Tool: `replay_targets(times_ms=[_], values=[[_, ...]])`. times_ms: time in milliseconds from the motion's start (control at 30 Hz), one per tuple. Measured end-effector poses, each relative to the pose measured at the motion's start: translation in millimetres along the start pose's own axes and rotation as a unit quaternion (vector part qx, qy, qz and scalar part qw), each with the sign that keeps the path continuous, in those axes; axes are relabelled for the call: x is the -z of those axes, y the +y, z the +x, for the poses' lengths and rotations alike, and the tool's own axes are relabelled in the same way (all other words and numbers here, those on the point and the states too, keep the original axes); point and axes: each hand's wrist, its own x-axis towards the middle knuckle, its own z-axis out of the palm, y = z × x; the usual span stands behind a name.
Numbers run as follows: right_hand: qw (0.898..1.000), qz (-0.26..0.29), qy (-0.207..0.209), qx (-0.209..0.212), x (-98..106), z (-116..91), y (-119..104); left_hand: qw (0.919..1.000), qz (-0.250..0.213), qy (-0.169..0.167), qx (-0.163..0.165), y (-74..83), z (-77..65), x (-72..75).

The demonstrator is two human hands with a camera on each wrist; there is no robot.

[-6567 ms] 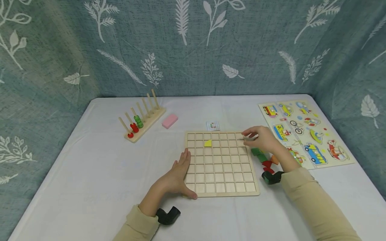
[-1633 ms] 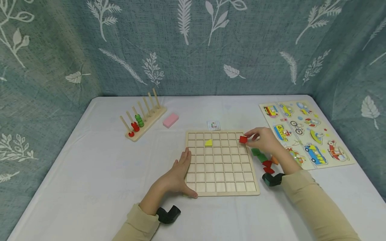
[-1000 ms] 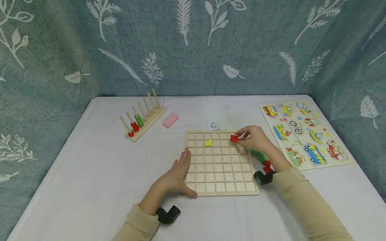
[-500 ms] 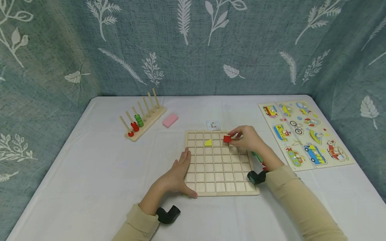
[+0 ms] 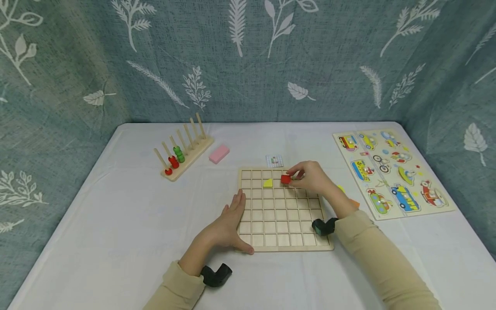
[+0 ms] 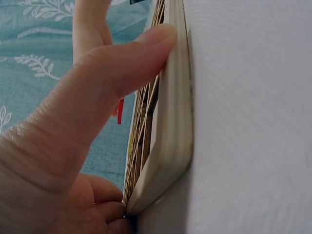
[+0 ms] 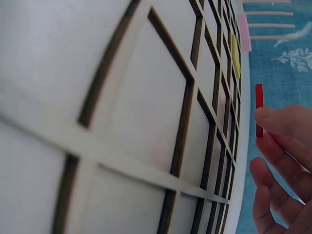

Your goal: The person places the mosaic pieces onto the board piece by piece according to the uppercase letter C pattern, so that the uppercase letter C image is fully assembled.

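Note:
A wooden grid board [image 5: 286, 249] lies on the white table in the head view. My left hand [image 5: 224, 228] rests at its near left corner, fingers spread along the left edge and thumb on the front edge. Above the upper rows, my right hand [image 5: 314, 177] pinches a red square tile [image 5: 285, 179] between thumb and index finger. The right wrist view shows this red tile [image 7: 259, 95] edge-on, apart from the board. One yellow tile [image 5: 268, 183] with a curved side sits in a second-row cell, left of the red one.
Behind the board lies a small patterned card [image 5: 274, 161]. A peg stand [image 5: 186, 161] with red and green beads and a pink block [image 5: 218, 154] are at the back left. A picture puzzle [image 5: 391, 172] lies right. Beneath the right forearm, an orange piece [image 5: 354, 203] partly shows.
My right hand picked up the red tile beside the board's right edge and carried it left over the upper rows. The left hand stays in place. Loose green and red pieces are now hidden.

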Motion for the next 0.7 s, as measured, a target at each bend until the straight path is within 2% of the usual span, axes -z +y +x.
replay_targets(times_ms=[233, 467, 700], values=[[1.0, 0.002, -0.004, -0.004, -4.5, 4.2, -1.4, 0.9991, -0.03, 0.005, -0.03, 0.0, -3.0, 1.8], [1.0, 0.0, -0.013, -0.011, -8.5, 7.9, -2.2, 1.0, 0.001, 0.001, -0.005, -0.4, 1.0, -0.6], [1.0, -0.011, -0.025, -0.005, -10.4, 10.0, -6.1, 1.0, 0.007, 0.0, 0.003, 1.2, 0.6, -0.2]])
